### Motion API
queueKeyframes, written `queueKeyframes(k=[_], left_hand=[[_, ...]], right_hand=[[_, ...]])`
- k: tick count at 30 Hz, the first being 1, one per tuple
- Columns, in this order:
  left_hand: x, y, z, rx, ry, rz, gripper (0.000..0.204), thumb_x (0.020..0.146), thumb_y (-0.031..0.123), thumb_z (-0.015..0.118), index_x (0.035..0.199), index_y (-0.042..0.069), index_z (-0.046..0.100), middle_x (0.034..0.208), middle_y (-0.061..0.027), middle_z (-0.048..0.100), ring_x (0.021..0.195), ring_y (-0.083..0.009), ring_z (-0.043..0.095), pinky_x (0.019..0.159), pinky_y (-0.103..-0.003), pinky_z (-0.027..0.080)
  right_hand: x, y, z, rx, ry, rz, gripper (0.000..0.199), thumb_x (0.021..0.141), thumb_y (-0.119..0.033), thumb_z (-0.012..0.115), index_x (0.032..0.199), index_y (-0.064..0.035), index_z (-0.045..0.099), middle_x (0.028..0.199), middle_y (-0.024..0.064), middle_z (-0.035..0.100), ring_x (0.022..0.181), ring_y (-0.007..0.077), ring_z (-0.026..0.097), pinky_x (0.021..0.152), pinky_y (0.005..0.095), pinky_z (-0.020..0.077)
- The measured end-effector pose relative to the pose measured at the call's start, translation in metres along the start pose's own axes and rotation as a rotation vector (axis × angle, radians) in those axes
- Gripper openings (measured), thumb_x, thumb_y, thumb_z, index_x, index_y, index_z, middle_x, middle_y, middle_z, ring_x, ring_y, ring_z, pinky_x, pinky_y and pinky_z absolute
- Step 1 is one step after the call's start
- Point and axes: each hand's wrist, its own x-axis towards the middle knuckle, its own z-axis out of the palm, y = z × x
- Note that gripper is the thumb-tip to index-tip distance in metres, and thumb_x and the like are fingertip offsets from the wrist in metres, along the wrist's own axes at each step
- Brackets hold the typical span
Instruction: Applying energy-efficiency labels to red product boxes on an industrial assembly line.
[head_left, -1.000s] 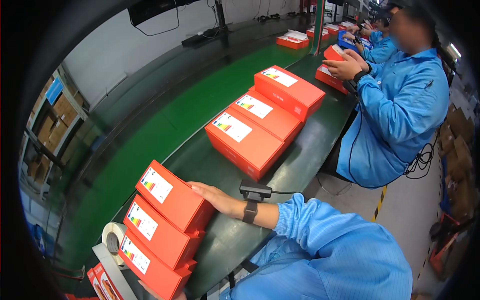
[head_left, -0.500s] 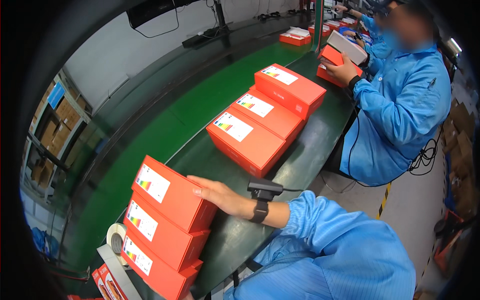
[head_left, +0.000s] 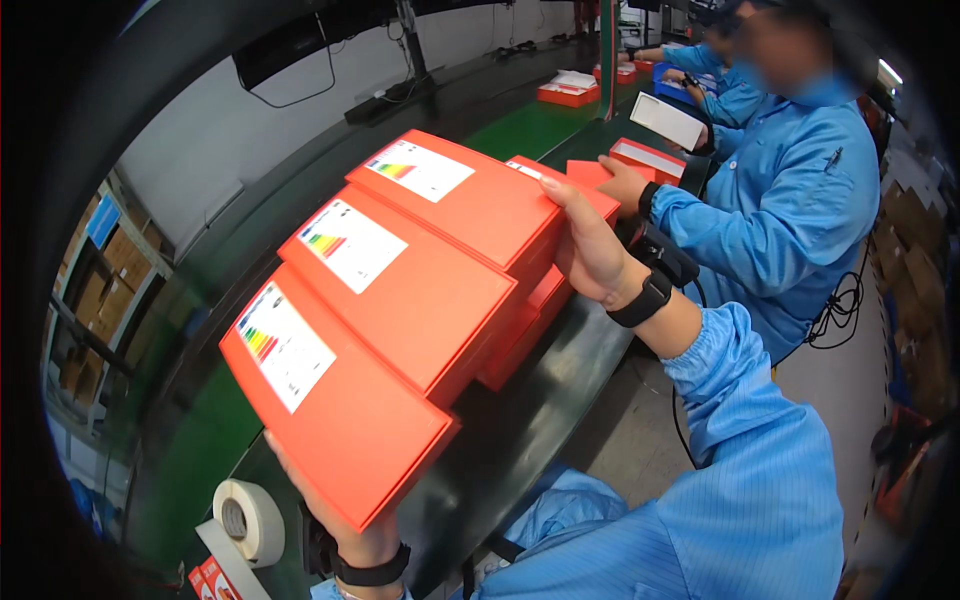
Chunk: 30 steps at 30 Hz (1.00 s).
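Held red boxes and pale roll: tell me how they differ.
The three held boxes are oblong, the roll round. The boxes are red with white labels; the roll is off-white. The left hand and right hand hold the boxes up; neither touches the roll.

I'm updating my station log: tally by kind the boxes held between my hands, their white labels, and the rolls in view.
Red boxes between left hand and right hand: 3
White labels on them: 3
White roll: 1
Total: 7
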Motion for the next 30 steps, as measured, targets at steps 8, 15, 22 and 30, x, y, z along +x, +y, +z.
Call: queueKeyframes(k=[8, 15, 22, 30], left_hand=[[0.020, -0.036, 0.036, 0.029, -0.160, -0.160, 0.052, 0.096, 0.046, 0.026, 0.128, 0.006, 0.037, 0.122, -0.0059, 0.046, 0.110, -0.0149, 0.046, 0.095, -0.029, 0.036], [0.030, -0.067, 0.054, -0.014, -0.155, -0.164, 0.055, 0.095, 0.049, 0.026, 0.129, 0.007, 0.037, 0.124, -0.0056, 0.044, 0.112, -0.0153, 0.045, 0.096, -0.030, 0.036], [0.033, -0.080, 0.060, -0.044, -0.169, -0.285, 0.061, 0.093, 0.053, 0.028, 0.131, 0.006, 0.035, 0.127, -0.0065, 0.043, 0.114, -0.0169, 0.044, 0.097, -0.031, 0.036], [0.036, -0.082, 0.072, -0.089, -0.167, -0.337, 0.055, 0.094, 0.050, 0.030, 0.128, 0.007, 0.038, 0.121, -0.0047, 0.047, 0.110, -0.0160, 0.046, 0.094, -0.031, 0.038]], right_hand=[[0.021, -0.007, -0.053, 0.021, 0.090, 0.025, 0.042, 0.090, -0.037, 0.047, 0.114, -0.0036, 0.051, 0.112, 0.0083, 0.057, 0.106, 0.0157, 0.053, 0.095, 0.0306, 0.0380], [0.052, -0.014, -0.072, -0.016, 0.101, 0.038, 0.044, 0.086, -0.044, 0.052, 0.107, -0.0047, 0.055, 0.105, 0.0091, 0.060, 0.098, 0.0165, 0.057, 0.090, 0.0309, 0.0427], [0.056, -0.003, -0.084, -0.065, 0.135, 0.059, 0.044, 0.086, -0.045, 0.051, 0.109, -0.0069, 0.055, 0.106, 0.0072, 0.060, 0.098, 0.0153, 0.057, 0.089, 0.0303, 0.0432], [0.060, -0.004, -0.096, -0.079, 0.190, 0.066, 0.044, 0.086, -0.044, 0.050, 0.109, -0.0070, 0.055, 0.106, 0.0079, 0.060, 0.099, 0.0157, 0.057, 0.087, 0.0319, 0.0449]])
